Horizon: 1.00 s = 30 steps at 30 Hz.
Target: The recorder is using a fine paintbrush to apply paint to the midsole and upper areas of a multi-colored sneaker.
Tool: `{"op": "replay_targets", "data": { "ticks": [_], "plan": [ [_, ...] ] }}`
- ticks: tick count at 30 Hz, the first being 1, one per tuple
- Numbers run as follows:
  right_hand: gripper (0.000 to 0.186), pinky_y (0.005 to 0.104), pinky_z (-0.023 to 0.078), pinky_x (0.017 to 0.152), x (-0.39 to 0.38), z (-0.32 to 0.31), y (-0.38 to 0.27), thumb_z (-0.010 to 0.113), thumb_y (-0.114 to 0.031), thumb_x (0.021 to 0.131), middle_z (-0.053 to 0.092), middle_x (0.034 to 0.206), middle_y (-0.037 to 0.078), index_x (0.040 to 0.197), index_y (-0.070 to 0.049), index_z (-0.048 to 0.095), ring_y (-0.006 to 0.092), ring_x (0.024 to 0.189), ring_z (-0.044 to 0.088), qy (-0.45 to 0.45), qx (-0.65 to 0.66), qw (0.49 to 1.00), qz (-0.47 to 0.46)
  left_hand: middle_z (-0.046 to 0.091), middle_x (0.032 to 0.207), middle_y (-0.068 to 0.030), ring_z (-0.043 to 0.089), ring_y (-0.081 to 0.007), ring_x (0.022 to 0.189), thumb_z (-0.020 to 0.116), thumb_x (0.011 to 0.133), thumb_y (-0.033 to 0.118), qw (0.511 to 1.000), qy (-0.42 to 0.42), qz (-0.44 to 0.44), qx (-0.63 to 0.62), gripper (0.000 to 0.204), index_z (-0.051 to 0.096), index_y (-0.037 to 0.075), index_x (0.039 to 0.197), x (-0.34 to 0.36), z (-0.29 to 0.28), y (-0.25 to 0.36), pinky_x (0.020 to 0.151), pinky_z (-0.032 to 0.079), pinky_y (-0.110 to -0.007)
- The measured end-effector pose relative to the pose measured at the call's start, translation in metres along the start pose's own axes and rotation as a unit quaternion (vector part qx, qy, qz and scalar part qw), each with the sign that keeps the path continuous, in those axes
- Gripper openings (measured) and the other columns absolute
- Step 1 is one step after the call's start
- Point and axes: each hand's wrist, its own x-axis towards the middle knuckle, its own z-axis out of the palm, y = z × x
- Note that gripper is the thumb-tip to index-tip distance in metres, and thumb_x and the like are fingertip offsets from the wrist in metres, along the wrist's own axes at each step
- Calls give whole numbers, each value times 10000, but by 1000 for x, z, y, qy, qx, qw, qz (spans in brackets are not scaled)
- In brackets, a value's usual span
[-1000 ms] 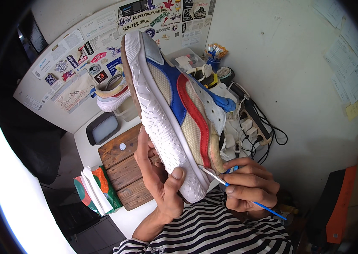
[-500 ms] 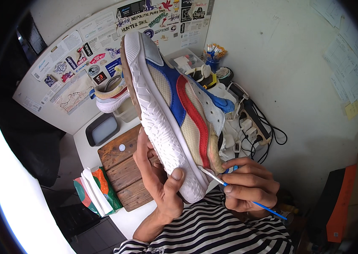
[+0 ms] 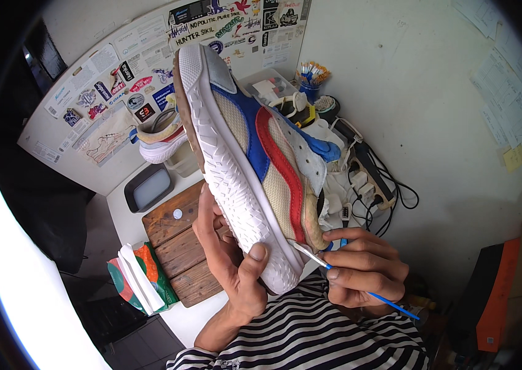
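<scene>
A sneaker (image 3: 227,166) with a white textured sole, beige mesh and blue and red panels is held up on its side, toe toward the back. My left hand (image 3: 231,259) grips it from the lower left, thumb on the sole near the heel. My right hand (image 3: 365,268) pinches a blue-handled brush (image 3: 390,303), whose pale tip meets the shoe just above the heel's sole edge; its upper fingers rest at the collar. A similar sneaker (image 3: 157,139) stands behind on the left.
A wooden board (image 3: 184,271) lies on the white desk with a tissue pack (image 3: 136,277). Behind are a dark tray (image 3: 148,188), a cup of brushes (image 3: 314,80), a power strip with tangled cables (image 3: 372,191) and a sticker-covered panel (image 3: 100,80). An orange box (image 3: 495,296) is at right.
The sneaker and both of my hands have shifted very slightly leftward. The grips and the brush tip's place on the shoe look the same.
</scene>
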Motion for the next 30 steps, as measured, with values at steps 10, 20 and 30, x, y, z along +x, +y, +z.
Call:
{"op": "replay_targets", "data": {
  "ticks": [10,20,30],
  "plan": [
    [192,523,649,844,3,0,1,714,48,802,735,853,160,985,5,673,192,616,674,13,17,1000,1,353,1397,-163,397,-284,1355,661,854,288,999,1,7,32,948,212,-61,1612,-1,-4,-2,1163,338,-470],
    [172,524,649,845,1,-1,1,697,54,807,733,835,152,970,4,673,190,616,672,8,10,1000,-1,345,1385,-157,391,-285,1353,668,857,289,999,7,12,30,948,214,-54,1616,-1,-3,0,1159,337,-471],
    [112,523,655,823,4,3,3,693,23,854,728,814,156,963,8,674,187,601,672,15,9,1000,-15,349,1374,-153,387,-277,1358,660,872,309,999,-1,16,31,934,223,-52,1614,-1,-6,-2,1158,339,-470]
  ]
}}
